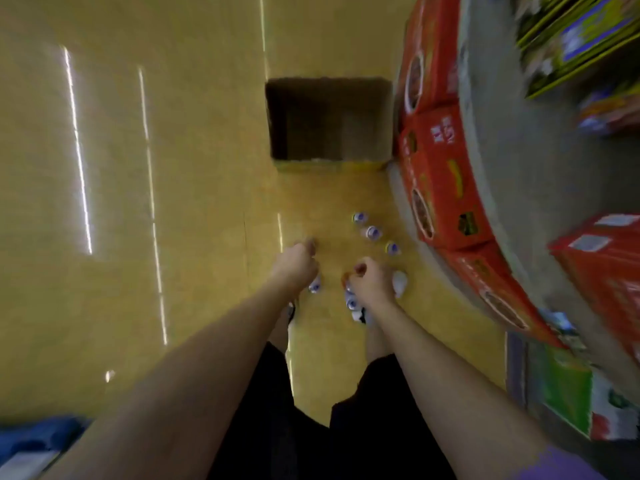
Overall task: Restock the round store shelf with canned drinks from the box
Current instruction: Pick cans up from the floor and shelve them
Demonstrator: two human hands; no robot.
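I look straight down at a yellow floor; the picture is blurred. An open cardboard box (pixel 329 123) stands on the floor ahead, its inside dark. Three white and blue cans (pixel 373 233) stand in a row on the floor between the box and my hands. My left hand (pixel 298 265) is curled, and a can (pixel 314 286) pokes out beneath it. My right hand (pixel 372 278) is curled too, gripping white cans (pixel 400 282) that show on both sides of it. The round shelf (pixel 502 168) curves along the right.
Red cartons (pixel 436 133) line the round shelf's lower tier. Green and yellow packages (pixel 568 36) sit higher up at the right, and a green box (pixel 564 386) lower right. My shoes show under my hands. Something blue (pixel 38 438) lies at bottom left.
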